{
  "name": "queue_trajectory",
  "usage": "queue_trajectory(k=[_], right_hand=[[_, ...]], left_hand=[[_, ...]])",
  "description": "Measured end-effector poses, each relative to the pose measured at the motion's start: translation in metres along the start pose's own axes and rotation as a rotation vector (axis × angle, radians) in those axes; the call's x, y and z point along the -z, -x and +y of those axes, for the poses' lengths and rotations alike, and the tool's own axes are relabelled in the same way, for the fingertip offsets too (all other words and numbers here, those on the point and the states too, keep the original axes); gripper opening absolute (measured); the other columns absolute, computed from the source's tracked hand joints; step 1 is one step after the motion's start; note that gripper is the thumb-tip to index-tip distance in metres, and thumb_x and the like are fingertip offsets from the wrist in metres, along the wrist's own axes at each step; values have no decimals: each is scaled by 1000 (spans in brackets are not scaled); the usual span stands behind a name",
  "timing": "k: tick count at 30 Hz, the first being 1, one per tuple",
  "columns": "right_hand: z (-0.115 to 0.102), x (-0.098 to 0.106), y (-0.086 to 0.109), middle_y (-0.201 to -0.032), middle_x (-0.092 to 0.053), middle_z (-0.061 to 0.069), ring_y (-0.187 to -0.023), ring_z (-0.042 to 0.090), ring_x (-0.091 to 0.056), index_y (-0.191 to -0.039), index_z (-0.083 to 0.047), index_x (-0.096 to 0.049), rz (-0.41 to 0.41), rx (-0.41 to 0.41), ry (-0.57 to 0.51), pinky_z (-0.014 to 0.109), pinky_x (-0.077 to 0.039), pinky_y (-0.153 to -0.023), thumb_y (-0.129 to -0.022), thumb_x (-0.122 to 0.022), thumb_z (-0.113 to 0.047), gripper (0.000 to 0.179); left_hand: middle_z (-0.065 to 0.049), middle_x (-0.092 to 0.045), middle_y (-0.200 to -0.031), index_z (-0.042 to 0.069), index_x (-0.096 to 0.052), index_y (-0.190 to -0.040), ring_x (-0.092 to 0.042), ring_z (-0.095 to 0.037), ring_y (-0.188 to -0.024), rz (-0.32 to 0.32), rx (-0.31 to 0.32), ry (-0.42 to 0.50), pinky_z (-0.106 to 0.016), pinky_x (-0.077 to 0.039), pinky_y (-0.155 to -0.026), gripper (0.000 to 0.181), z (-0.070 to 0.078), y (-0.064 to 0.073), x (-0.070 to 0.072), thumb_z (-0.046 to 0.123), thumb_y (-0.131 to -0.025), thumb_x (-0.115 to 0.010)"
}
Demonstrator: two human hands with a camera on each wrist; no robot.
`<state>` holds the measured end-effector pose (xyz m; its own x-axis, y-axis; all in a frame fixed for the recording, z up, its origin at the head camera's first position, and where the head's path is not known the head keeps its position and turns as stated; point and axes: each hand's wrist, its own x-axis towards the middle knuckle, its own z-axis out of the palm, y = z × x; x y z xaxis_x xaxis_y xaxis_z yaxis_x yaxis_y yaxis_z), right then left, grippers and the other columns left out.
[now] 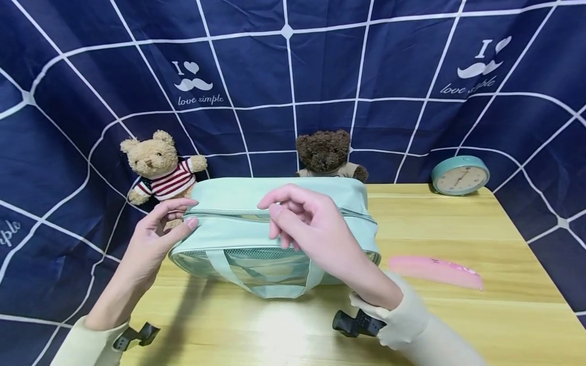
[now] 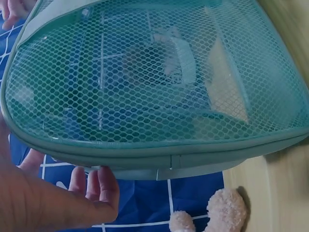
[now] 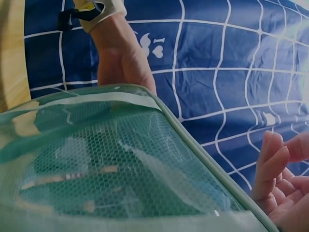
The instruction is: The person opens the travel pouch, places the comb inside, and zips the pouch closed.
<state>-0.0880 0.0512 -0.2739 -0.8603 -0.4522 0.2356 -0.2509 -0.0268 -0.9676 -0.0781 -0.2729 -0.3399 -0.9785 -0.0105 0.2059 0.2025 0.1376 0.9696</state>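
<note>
A mint-green toiletry bag (image 1: 238, 231) with clear mesh-patterned sides stands upright on the table, its top zipper (image 1: 238, 215) running left to right and slightly parted in the middle. At the bag's left end, my left hand (image 1: 157, 231) pinches the top edge by the zipper between thumb and index finger. Over the middle of the zipper hovers my right hand (image 1: 306, 213), fingers loosely bent and thumb near the index finger, with nothing visible between them. In the right wrist view, the right hand (image 3: 285, 188) is beside the bag's upper edge. A fabric handle (image 1: 279, 291) hangs down the front.
A pink comb (image 1: 437, 272) lies on the wooden table (image 1: 494, 234) right of the bag. Further back is a teal clock (image 1: 460, 175). A light teddy bear (image 1: 157, 165) sits behind left, a dark brown one (image 1: 324, 150) behind the bag. Blue grid cloth (image 1: 256, 76) hangs around.
</note>
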Motion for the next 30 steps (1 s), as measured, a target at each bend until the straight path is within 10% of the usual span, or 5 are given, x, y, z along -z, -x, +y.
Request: queue_trajectory(k=[13,21,25,30], right_hand=[[17,60,29,-79,-66,18,-58,22,-60,-116,3,-71,129,72,-2,29,-48,-46,-112,-59,-5,15],[45,94,49,-71,-60,16,-54,20,-55,-108,12,-67,291,154,-120,29,-44,-46,-111,-55,3,15],[60,106,58,-69,-58,13,-55,19,-51,-105,13,-65,309,201,-204,28,-41,-45,-112,-48,7,18],[75,121,70,-69,-56,11,-55,21,-47,-103,10,-63,310,202,-227,27,-38,-45,-112,-42,8,23]], left_hand=[[-6,-53,-131,10,-65,-147,-43,-22,-117,-220,-48,-190,-27,-44,-89,47,-5,-8,16,-3,-102,-72],[-6,-20,-174,16,-48,-162,-15,-24,-156,-424,-87,-332,-21,-39,-102,69,-5,-13,27,0,-100,-74],[-6,2,-181,18,-40,-166,-7,-27,-161,-479,-52,-297,-18,-38,-106,75,-8,-16,28,1,-101,-73],[-8,-2,-178,8,-29,-168,-19,-20,-155,-531,-81,-166,-18,-34,-111,79,-17,-20,26,-6,-101,-68]])
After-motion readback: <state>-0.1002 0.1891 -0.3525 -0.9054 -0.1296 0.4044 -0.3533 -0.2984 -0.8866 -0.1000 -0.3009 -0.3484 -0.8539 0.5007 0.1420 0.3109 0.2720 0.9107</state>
